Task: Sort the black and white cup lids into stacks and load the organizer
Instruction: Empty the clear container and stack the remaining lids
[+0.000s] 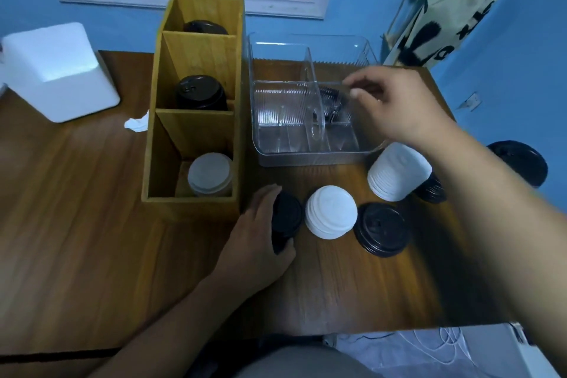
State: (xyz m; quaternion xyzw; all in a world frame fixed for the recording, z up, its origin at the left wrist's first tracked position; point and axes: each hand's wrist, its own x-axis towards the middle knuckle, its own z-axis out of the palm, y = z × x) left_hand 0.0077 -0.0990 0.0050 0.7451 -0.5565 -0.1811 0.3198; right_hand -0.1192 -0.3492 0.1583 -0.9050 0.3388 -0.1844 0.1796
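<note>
Beside the organizer (190,200), left fingers (267,195) round a half-hidden black stack (289,212); right fingers' (366,77) hold unclear.

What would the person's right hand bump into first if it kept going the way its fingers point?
Probably the upright clear divider inside the clear organizer: the right hand points left across it, above some black lids. Depth is hard to judge.
</note>
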